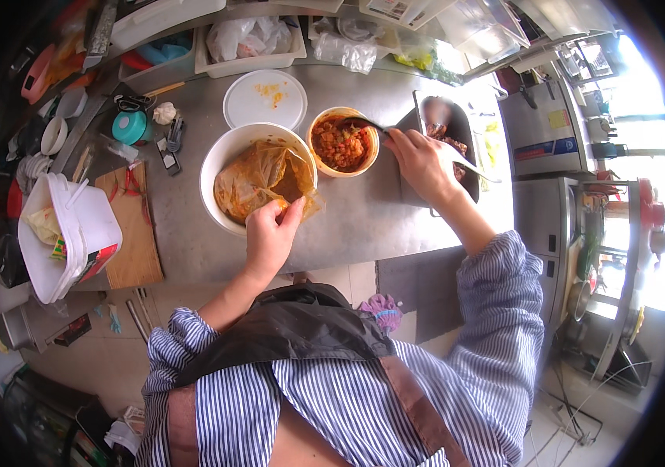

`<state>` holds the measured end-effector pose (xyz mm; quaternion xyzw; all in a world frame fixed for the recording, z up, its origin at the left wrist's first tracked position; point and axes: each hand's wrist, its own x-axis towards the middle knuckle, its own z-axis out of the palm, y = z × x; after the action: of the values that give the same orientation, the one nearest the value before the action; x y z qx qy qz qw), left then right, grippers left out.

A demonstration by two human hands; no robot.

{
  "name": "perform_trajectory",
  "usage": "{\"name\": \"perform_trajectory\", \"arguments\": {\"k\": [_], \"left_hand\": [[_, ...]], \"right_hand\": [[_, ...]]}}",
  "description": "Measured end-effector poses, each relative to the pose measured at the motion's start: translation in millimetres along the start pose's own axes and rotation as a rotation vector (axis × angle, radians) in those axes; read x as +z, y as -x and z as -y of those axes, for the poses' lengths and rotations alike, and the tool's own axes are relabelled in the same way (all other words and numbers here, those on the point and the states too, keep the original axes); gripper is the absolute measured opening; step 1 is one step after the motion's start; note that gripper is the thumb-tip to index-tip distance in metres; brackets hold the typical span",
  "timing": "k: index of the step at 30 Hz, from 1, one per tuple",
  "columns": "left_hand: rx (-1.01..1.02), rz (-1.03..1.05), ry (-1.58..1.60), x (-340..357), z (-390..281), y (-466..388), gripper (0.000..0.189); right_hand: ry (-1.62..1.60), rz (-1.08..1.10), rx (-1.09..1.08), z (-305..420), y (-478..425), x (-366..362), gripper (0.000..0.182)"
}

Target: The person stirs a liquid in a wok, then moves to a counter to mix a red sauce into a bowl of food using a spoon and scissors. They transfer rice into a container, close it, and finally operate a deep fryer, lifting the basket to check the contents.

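Observation:
My left hand pinches the edge of a stained clear plastic bag, which lines a large white plastic bucket and holds orange-red residue or sauce. To its right stands a smaller white tub of chunky red sauce. My right hand grips the handle of a spoon or ladle, whose dark end rests in that sauce. A round white lid with orange smears lies behind the bucket. Beyond my right hand, a dark deep container holds brown pieces of food.
At left are a wooden board with red chillies, a white square bucket, a teal round container and a garlic bulb. Bins of plastic bags line the back. The steel table's front edge runs before me.

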<state>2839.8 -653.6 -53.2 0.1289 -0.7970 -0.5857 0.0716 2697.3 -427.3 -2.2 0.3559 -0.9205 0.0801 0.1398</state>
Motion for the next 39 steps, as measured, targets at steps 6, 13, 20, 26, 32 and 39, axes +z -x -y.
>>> {"name": "perform_trajectory", "arguments": {"k": [6,13,20,26,32,39], "left_hand": [[-0.003,0.001,0.015,-0.2,0.0,2.5,0.035],[-0.015,-0.035,0.055,1.5,4.2,4.8,0.037],[-0.035,-0.022,-0.007,-3.9,5.6,10.6,0.032],[-0.015,-0.028,-0.016,-7.0,2.3,14.2,0.032],[0.018,-0.025,0.003,-7.6,3.8,15.4,0.032],[0.004,0.009,-0.016,-9.5,1.3,13.3,0.033]], "right_hand": [[-0.171,-0.172,0.053,15.6,-2.1,-39.7,0.011],[-0.239,0.166,-0.451,73.0,-16.8,-12.3,0.015],[-0.061,0.31,-0.673,79.7,-47.6,56.9,0.013],[-0.277,0.706,-0.216,84.8,-53.4,50.1,0.027],[-0.623,0.671,0.117,64.4,-56.7,26.3,0.021],[-0.658,0.628,0.312,35.2,-47.0,8.6,0.021]]}}
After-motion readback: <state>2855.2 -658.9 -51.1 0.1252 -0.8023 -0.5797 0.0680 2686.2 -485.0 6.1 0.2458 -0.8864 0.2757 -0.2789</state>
